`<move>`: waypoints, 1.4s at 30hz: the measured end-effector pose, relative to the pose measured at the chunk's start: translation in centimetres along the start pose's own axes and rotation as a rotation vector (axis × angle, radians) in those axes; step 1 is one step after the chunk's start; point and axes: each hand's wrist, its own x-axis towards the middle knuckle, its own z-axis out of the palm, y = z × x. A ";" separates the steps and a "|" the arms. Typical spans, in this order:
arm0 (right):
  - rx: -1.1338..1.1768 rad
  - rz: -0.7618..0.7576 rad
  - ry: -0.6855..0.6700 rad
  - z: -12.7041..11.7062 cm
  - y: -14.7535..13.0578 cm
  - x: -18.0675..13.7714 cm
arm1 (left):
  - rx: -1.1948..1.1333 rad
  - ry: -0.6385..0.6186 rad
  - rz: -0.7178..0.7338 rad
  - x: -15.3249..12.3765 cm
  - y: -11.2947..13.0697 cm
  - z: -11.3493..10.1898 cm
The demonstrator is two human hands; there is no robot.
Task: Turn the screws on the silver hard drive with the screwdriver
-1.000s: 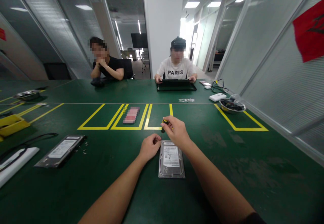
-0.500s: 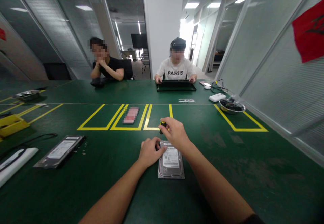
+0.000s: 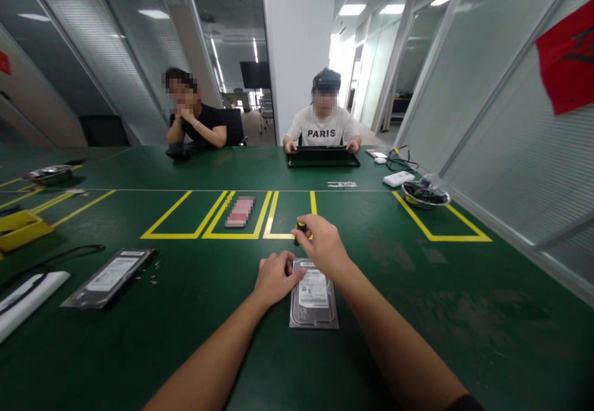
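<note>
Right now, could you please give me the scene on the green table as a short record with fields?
left hand: fingers curled, holding the far left corner of the hard drive
right hand: closed on a screwdriver with a yellow and black handle, at the drive's far edge
table: green, with yellow marked boxes
to the left: second drive in a dark wrapper, small screws beside it
to the right: metal bowl
far side: a person at a laptop, another person beside

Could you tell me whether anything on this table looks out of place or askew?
Yes: the spare hard drive on the left lies askew, with small loose bits, likely screws, scattered beside it.
</note>
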 end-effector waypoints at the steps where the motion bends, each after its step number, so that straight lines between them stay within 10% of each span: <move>1: 0.002 -0.005 -0.004 0.0 0.0 0.0 | -0.002 -0.001 0.000 0.0 0.0 0.0; 42: -0.039 0.002 0.151 -0.1 0.3 0.2 | -0.106 0.012 -0.070 0.2 0.0 -0.3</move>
